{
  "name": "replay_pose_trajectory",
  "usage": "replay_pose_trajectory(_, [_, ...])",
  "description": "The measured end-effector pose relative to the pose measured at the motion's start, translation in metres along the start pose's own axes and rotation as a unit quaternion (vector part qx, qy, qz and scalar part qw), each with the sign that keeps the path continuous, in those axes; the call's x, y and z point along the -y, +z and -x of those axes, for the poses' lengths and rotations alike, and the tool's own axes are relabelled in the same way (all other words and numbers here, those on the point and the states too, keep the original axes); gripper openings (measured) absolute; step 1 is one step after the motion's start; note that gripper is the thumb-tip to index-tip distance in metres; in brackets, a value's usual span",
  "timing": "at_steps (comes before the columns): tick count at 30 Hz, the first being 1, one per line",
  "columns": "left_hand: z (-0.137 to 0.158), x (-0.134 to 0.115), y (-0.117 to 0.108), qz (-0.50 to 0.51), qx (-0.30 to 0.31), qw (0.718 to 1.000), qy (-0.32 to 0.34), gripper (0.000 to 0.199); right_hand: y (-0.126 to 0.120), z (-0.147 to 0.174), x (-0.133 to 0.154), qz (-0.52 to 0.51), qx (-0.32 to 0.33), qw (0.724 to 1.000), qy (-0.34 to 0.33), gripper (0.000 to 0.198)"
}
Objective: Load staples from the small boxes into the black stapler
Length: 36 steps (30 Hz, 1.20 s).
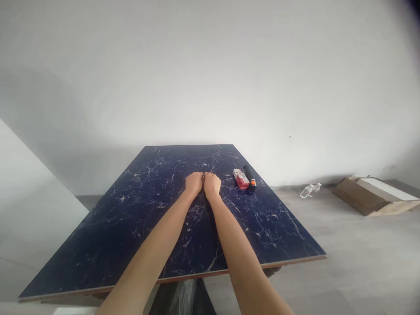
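My left hand [194, 183] is closed in a fist above the middle of the table [131, 223], its back facing up. Pressed close beside it, my right hand [211, 183] is a fist too, and the thumb sides meet. A small dark spot shows between the two fists; whether it is a thing or shadow I cannot tell. The insides of both hands are hidden. To the right of my right hand lies a red and white box [241, 179]. Touching or nearly touching that box is a black cylinder-like object [250, 178] with an orange patch at its near end.
The dark blue marble-patterned table reaches almost to the pale wall [210, 78]. On the floor at the right lie clear plastic bottles [307, 191] and an open cardboard box [361, 197] with something white in it. A white panel [29, 210] stands at the left.
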<state>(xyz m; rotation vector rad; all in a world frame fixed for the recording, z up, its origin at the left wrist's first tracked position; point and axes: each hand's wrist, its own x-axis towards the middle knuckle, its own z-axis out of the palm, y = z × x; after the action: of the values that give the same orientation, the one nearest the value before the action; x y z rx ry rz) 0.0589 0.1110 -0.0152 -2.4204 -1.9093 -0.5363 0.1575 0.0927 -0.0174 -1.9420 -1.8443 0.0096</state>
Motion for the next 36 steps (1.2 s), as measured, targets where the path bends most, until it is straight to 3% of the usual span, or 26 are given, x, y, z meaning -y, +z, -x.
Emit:
replay_pose_trajectory(13, [0.000,-0.009,0.000,-0.063,0.007,0.995,0.082,0.030,-0.001,0.004,0.000,-0.010,0.004,0.999,0.048,0.032])
replay_pose_trajectory(24, [-0.006,-0.011,0.004,-0.053,0.012,0.991,0.120,0.029,-0.004,0.005,0.001,0.004,0.004,0.997,0.078,0.031])
replay_pose_trajectory(32, [-0.008,-0.019,0.007,-0.015,0.013,0.996,0.090,0.024,0.000,0.004,0.002,0.069,0.012,0.991,0.113,0.032])
replay_pose_trajectory(36, [-0.012,-0.020,0.012,-0.007,0.007,0.999,0.049,0.026,0.005,-0.011,0.009,0.109,0.028,0.989,0.091,0.024])
